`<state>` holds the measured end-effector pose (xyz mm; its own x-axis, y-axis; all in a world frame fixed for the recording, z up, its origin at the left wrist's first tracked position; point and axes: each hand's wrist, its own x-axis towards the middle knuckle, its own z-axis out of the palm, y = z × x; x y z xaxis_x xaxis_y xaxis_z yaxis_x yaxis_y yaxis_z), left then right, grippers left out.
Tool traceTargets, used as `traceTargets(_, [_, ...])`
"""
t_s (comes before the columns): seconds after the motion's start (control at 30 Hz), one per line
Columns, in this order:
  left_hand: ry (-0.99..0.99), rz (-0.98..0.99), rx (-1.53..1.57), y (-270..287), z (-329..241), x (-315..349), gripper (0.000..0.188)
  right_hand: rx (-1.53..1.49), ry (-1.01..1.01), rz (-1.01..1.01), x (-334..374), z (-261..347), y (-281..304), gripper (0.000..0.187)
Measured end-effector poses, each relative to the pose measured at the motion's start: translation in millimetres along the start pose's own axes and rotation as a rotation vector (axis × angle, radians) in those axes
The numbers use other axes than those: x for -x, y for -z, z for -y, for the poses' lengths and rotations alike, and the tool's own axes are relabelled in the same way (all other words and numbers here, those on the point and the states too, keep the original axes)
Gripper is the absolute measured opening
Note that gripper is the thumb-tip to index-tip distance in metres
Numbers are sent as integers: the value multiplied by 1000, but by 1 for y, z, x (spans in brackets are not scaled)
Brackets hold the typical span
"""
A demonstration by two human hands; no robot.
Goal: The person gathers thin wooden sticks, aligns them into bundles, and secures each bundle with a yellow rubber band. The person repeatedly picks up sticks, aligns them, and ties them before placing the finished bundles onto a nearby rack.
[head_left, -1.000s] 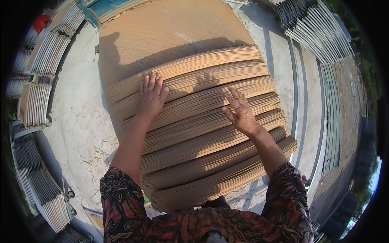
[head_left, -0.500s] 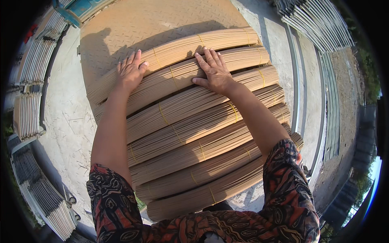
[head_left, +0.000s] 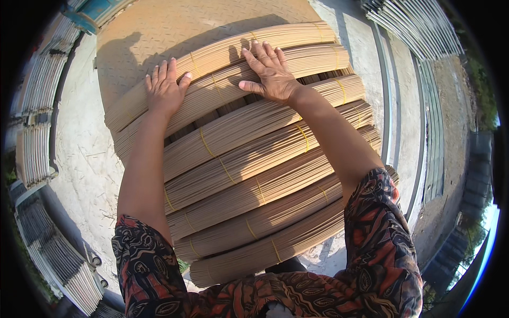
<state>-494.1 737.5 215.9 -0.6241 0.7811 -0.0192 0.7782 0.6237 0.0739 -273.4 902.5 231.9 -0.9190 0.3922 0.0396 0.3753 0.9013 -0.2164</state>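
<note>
Several long bundles of thin brown strips lie side by side in front of me, each tied with yellow string. My left hand rests flat with fingers spread on the left part of the second-farthest bundle, its fingertips by the farthest bundle. Farther right, my right hand also lies on the second bundle, fingers apart and thumb stretched left. Both hands are open and hold nothing. A dark gap separates the second bundle from the third bundle, showing more strips below. Nearest my body is another tied bundle.
Beyond the bundles lies a rusty-tan chequered metal plate, with a blue metal part at upper left. Stacks of slats line the left side. More pale slats are at upper right, near long metal rails.
Both hands have moved slightly away from me. The two farthest bundles have shifted away with them, and the gap before the third bundle has widened.
</note>
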Motion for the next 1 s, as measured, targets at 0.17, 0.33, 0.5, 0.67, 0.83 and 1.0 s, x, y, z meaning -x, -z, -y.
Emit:
traceTargets(0.17, [23, 21, -12, 2, 1, 3, 69, 7, 128, 103, 77, 43, 13, 75])
traceTargets(0.33, [15, 28, 29, 4, -2, 3, 70, 153, 113, 137, 68, 35, -7, 76])
traceTargets(0.5, [56, 69, 167, 7, -11, 21, 74, 129, 111, 27, 38, 29, -10, 78])
traceTargets(0.67, [33, -43, -123, -1, -33, 46, 80, 84, 88, -14, 52, 32, -4, 78])
traceTargets(0.83, [39, -34, -127, -1, -32, 46, 79, 11, 167, 155, 122, 50, 11, 74])
traceTargets(1.0, [36, -20, -37, -1, -31, 49, 74, 166, 144, 69, 105, 43, -8, 73])
